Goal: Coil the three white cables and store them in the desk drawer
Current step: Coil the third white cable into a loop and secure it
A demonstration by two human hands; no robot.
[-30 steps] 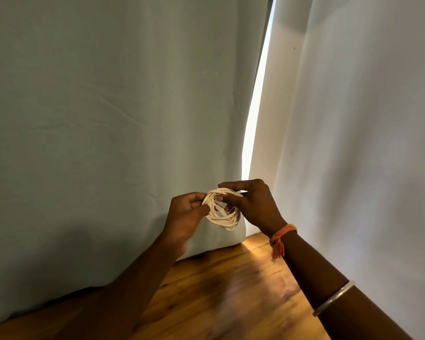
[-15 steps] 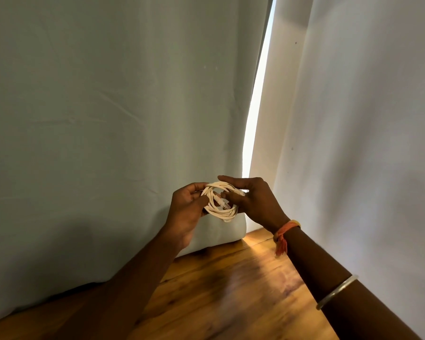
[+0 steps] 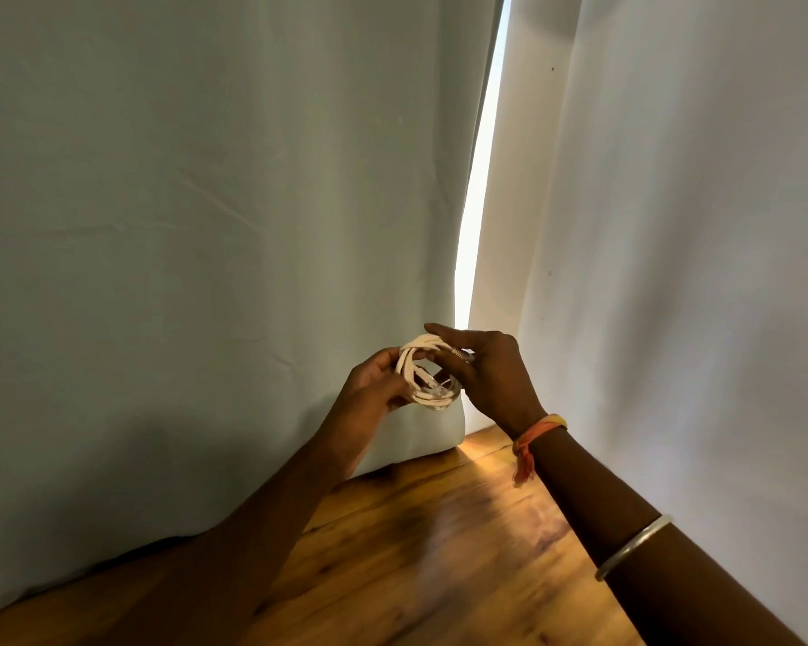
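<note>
A white cable [image 3: 418, 366] is wound into a small coil and held in the air above the wooden desk top [image 3: 430, 552], in front of the curtain. My left hand [image 3: 374, 382] grips the coil's left side. My right hand [image 3: 490, 370] holds the right side, with a clear plug end pinched at its fingertips and the index finger stretched over the top. Only this one cable is in view. The drawer is out of sight.
A pale grey-green curtain [image 3: 206, 226] hangs along the desk's back edge, and a white curtain [image 3: 696, 272] closes the right side. A bright slit of light [image 3: 474, 202] shows between them. My right wrist wears an orange thread and a silver bangle.
Both hands have risen slightly with the coil. The coil has turned and tightened, and the plug end now sits under my right fingertips.
</note>
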